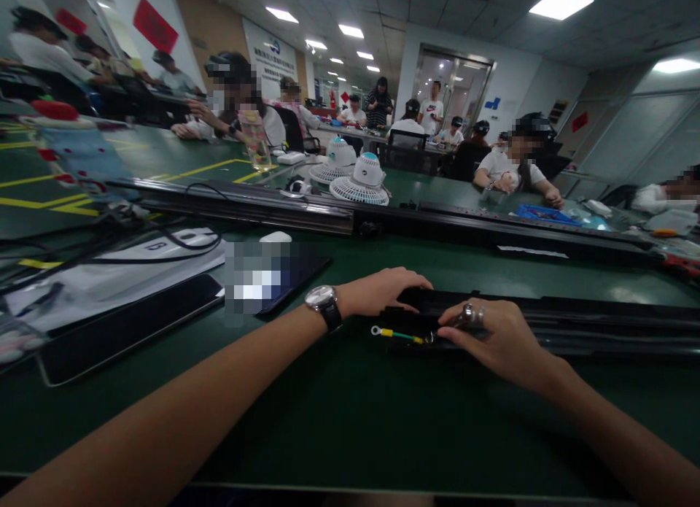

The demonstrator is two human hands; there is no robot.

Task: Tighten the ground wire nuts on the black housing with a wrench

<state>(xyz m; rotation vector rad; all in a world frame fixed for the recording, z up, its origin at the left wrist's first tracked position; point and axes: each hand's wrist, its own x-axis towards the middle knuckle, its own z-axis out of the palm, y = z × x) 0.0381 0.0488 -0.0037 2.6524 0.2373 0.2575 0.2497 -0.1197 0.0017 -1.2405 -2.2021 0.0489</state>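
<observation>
Wire (405, 335) at channel, fixing unconfirmed.

We have the wire at the left end of the black channel (612, 321), near side, its ring lug (375, 331) pointing left, fastened to nothing we can see. Its right end meets our right hand (500, 335), thumb and fingertips close together; we can't tell whether they pinch it or whether that end is fixed. Our read: partway, wire placed, lug not yet secured. Our left hand (383, 292) is at the far rim, thumb and fingers apart; grip unclear. Farther off: black rail (257, 204), then white fans (367, 175), both untouched.
</observation>
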